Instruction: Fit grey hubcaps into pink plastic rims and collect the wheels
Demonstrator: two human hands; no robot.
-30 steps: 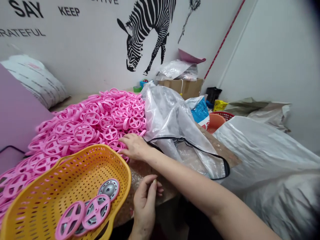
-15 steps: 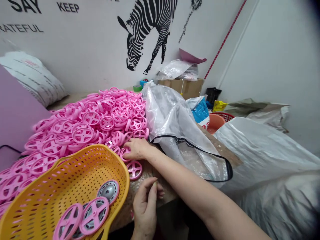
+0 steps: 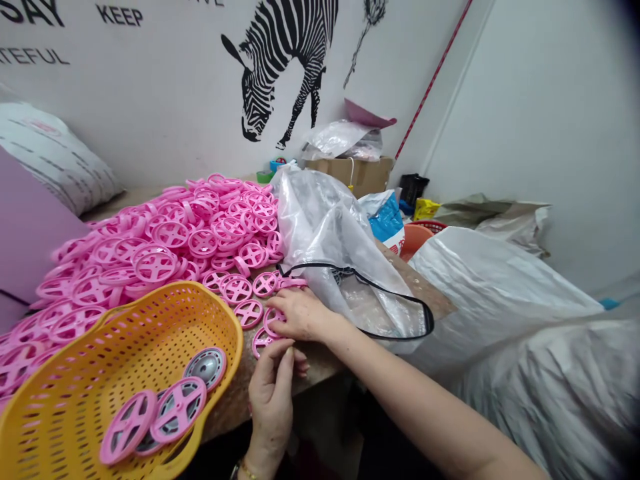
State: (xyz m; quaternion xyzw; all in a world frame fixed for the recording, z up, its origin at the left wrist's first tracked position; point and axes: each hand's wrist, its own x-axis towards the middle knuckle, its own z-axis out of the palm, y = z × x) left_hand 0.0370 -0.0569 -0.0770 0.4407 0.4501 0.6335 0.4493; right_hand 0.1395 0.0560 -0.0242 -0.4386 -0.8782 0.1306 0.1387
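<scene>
My right hand (image 3: 303, 315) reaches over the worktop at the near right of a pink heap, its fingers and thumb on a pink spoked wheel (image 3: 273, 323) that they partly cover. Another pink wheel (image 3: 261, 342) lies just in front of it, beside my left hand. My left hand (image 3: 274, 393) is held low at the table edge, thumb and forefinger pressed together, the other fingers curled. Whether anything small is in that pinch is hidden. A yellow perforated basket (image 3: 210, 313) stands to the left, holding pink wheels (image 3: 179, 410) and grey discs (image 3: 206, 367).
A large heap of pink wheels (image 3: 170, 233) covers the back left of the table. A clear plastic bag (image 3: 325, 220) with black edging lies right of it. Behind are a cardboard box (image 3: 370, 175) and an orange tub (image 3: 415, 240); white sacking (image 3: 490, 287) fills the right.
My right hand has drawn back towards my left hand, and pink wheels now lie looser and spread out at the heap's near edge. The view has shifted slightly right.
</scene>
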